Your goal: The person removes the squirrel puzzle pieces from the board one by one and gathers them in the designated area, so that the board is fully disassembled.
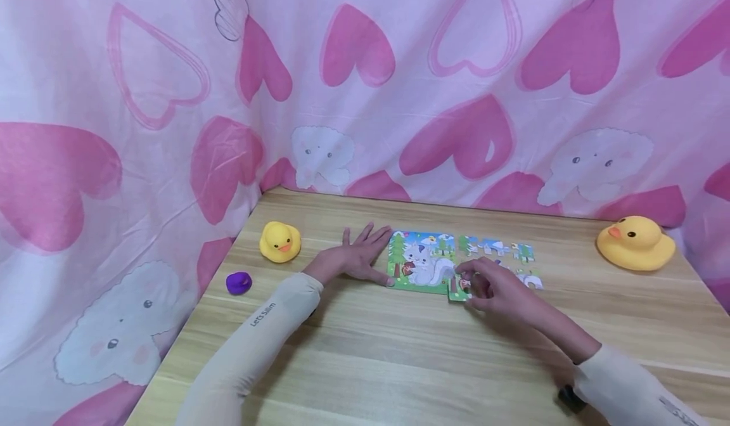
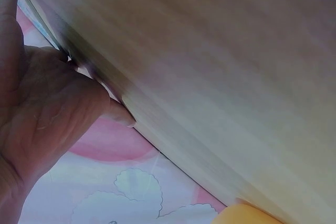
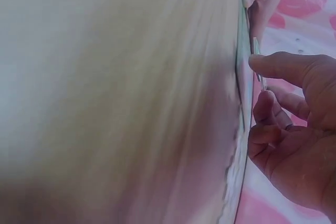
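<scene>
A picture card (image 1: 419, 271) of a white squirrel among green trees lies on the wooden table. My left hand (image 1: 362, 258) has its fingers spread along the card's left side, thumb at the lower left corner. In my right hand (image 1: 499, 290) a small jigsaw puzzle piece (image 1: 456, 290) with green and brown print is pinched between thumb and fingers, overlapping the card's lower right corner. The right wrist view shows this puzzle piece (image 3: 257, 59) edge-on, raised off the table. Right of the card lie several loose puzzle pieces (image 1: 493, 246), some partly hidden behind my right hand.
A yellow rubber duck (image 1: 280, 242) and a small purple toy (image 1: 239, 283) stand on the left of the table (image 1: 388, 369). A larger yellow duck (image 1: 635, 245) sits at the far right. Pink heart-patterned cloth (image 1: 365, 96) hangs behind and to the left.
</scene>
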A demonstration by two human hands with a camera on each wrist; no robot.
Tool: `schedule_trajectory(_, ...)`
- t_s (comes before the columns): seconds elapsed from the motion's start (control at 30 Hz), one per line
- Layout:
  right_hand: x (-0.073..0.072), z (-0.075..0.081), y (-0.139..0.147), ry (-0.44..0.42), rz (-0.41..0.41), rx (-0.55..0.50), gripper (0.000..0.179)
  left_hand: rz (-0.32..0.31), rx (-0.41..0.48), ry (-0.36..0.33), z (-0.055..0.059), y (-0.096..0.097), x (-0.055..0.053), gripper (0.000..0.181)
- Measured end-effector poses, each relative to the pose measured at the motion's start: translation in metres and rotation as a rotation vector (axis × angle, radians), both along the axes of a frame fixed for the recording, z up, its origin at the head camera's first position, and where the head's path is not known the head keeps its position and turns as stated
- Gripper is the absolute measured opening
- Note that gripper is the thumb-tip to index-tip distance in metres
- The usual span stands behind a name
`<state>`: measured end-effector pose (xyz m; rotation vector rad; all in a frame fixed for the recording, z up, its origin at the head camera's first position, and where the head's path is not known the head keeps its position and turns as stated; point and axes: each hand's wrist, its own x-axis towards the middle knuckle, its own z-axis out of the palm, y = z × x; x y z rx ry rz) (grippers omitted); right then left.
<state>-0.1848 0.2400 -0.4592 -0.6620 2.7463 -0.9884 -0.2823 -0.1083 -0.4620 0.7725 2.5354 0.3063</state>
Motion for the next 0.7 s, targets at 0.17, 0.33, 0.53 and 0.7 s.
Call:
schedule_trajectory(0.17,0.011,-0.005,0.014,-0.022,-0.003,0.024,0.058,-0.002,0.006,0.001,0.001,-0.001,0.0,0.125)
schedule_trajectory(0.33,0.017,-0.009,0.023,-0.015,0.007,0.002,0.057,0.003,0.007,-0.003,0.0,-0.002,0.0,0.126)
schedule_trajectory(0.53,0.017,-0.013,0.028,0.002,0.006,-0.007,0.057,0.009,0.004,-0.01,0.001,-0.002,0.0,0.126)
schedule_trajectory(0.7,0.014,-0.01,0.03,-0.025,0.025,0.008,0.056,0.003,0.002,-0.007,0.002,-0.001,0.0,0.125)
